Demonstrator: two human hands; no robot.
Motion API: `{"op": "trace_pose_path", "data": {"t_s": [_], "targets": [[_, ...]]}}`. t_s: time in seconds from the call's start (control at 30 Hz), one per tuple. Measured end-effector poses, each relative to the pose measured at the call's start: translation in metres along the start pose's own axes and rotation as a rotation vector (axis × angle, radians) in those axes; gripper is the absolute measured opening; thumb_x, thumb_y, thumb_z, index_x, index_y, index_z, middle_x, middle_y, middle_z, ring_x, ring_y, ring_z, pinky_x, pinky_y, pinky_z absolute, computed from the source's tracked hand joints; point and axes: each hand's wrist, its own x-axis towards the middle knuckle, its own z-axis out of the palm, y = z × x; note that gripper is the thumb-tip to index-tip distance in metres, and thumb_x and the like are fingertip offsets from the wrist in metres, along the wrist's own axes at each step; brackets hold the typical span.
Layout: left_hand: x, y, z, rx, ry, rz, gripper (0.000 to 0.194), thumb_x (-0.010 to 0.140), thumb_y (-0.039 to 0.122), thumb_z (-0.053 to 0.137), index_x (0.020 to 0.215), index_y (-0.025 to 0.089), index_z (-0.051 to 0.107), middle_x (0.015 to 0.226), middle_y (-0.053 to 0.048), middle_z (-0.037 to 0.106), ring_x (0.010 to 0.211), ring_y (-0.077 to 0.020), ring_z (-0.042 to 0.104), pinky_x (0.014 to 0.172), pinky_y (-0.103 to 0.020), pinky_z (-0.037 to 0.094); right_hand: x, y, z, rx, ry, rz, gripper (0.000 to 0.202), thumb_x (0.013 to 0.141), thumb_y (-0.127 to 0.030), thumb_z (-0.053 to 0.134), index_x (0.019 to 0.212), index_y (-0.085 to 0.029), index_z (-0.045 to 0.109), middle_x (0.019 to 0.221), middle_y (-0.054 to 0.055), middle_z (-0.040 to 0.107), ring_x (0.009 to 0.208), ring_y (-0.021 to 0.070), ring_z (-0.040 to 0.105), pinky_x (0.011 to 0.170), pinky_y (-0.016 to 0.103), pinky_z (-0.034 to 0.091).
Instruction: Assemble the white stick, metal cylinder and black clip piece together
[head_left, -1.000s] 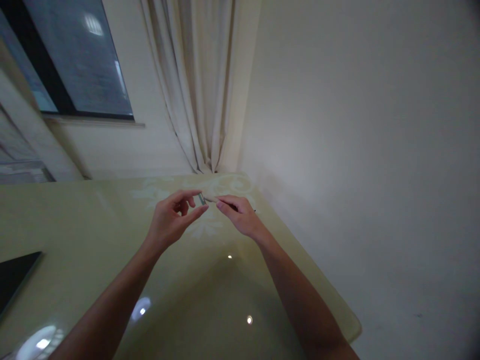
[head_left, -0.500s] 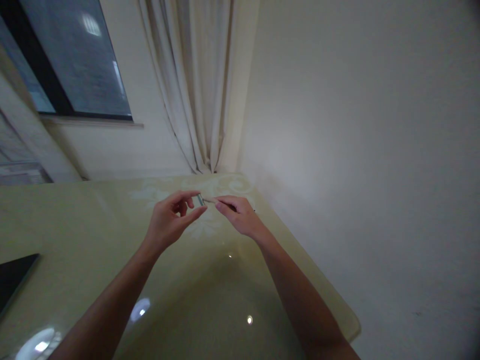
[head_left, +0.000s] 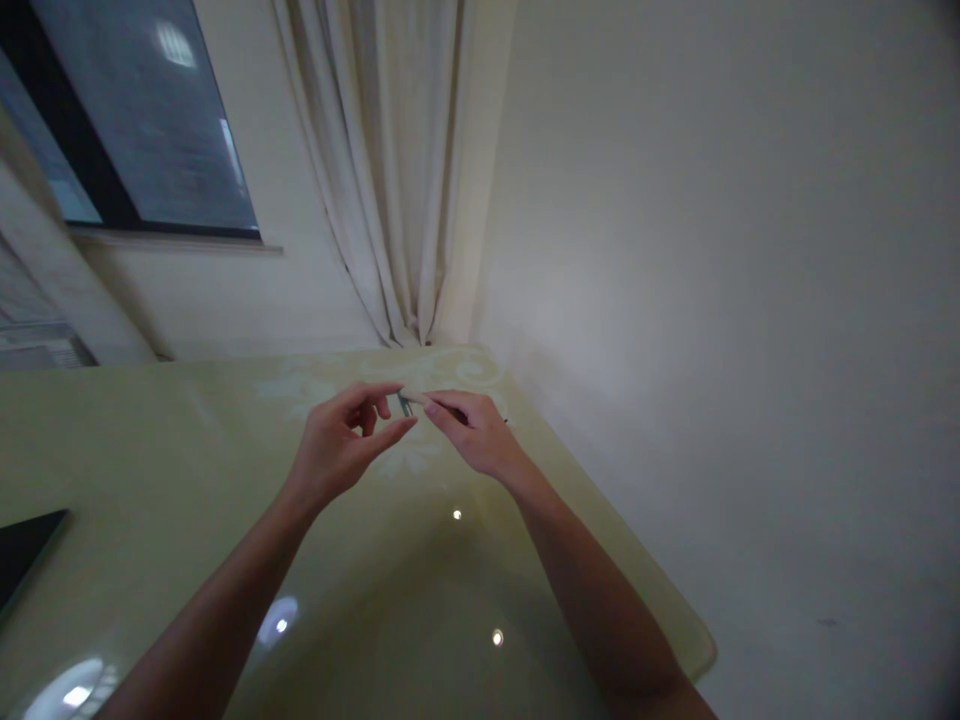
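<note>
My left hand [head_left: 337, 435] holds a small, narrow grey-green piece [head_left: 406, 405] between thumb and index finger, its other fingers curled. The piece looks metallic at its edges, but its kind is too small to make out. In my right hand [head_left: 471, 428] a slim pale stick [head_left: 414, 396] is pinched between thumb and fingers. The stick's left end meets the upper part of the small piece, close to my left index fingertip. Most of its length is hidden by my right hand; a small dark tip shows beyond the knuckles. Both hands are above the table.
A glossy pale-green table [head_left: 187, 450] with a floral pattern lies under my hands. A dark flat object [head_left: 28, 545] is at its left. The wall [head_left: 675, 300] borders its right side. A curtain [head_left: 397, 180] and a window [head_left: 165, 120] are behind.
The pale stick has moved left with my right hand, its end now over the upper part of the small piece. My left hand has barely moved.
</note>
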Motion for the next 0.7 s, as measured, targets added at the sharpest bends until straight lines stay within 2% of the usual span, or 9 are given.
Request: {"op": "trace_pose_path", "data": {"t_s": [0.13, 0.27, 0.43, 0.6, 0.7], "targets": [[0.0, 0.0, 0.0, -0.009, -0.007, -0.006, 0.037, 0.081, 0.041, 0.085, 0.113, 0.022, 0.079, 0.077, 0.002, 0.063, 0.056, -0.0085, 0.046, 0.053, -0.022, 0.042, 0.0, -0.003, -0.001, -0.025, 0.042, 0.021, 0.031, 0.105, -0.034, 0.06, 0.121, -0.021, 0.083, 0.101, 0.005, 0.081, 0.085, 0.0178, 0.067, 0.079, 0.03, 0.048], [0.0, -0.003, 0.001, -0.017, -0.01, 0.004, 0.039, 0.081, 0.04, 0.085, 0.114, 0.022, 0.078, 0.078, 0.003, 0.063, 0.056, -0.0084, 0.046, 0.052, -0.022, 0.042, 0.0, -0.004, 0.001, 0.023, 0.002, 0.012, 0.032, 0.106, -0.036, 0.059, 0.123, -0.023, 0.082, 0.103, 0.005, 0.081, 0.085, 0.0175, 0.067, 0.077, 0.029, 0.048], [0.0, -0.008, 0.003, 0.007, -0.029, 0.001, 0.035, 0.082, 0.038, 0.084, 0.112, 0.022, 0.078, 0.077, 0.003, 0.063, 0.056, -0.0085, 0.047, 0.052, -0.021, 0.042, 0.0, 0.001, 0.004, -0.031, 0.037, 0.042, 0.031, 0.105, -0.033, 0.059, 0.118, -0.019, 0.083, 0.095, 0.005, 0.079, 0.081, 0.0168, 0.064, 0.076, 0.029, 0.046], [0.0, -0.011, 0.004, 0.004, -0.026, 0.011, 0.035, 0.081, 0.037, 0.084, 0.112, 0.023, 0.078, 0.077, 0.003, 0.064, 0.055, -0.0086, 0.048, 0.052, -0.021, 0.041, 0.0, 0.004, 0.006, 0.009, -0.018, 0.043, 0.032, 0.106, -0.037, 0.058, 0.116, -0.022, 0.084, 0.095, 0.004, 0.079, 0.081, 0.0169, 0.063, 0.074, 0.028, 0.045], [0.0, -0.01, 0.004, 0.015, -0.032, 0.008, 0.034, 0.081, 0.037, 0.084, 0.111, 0.022, 0.078, 0.076, 0.003, 0.063, 0.055, -0.0086, 0.047, 0.051, -0.021, 0.041, 0.0, 0.007, 0.006, -0.036, 0.022, 0.064, 0.03, 0.105, -0.035, 0.059, 0.112, -0.02, 0.084, 0.09, 0.004, 0.077, 0.078, 0.0166, 0.062, 0.073, 0.028, 0.043]]}}
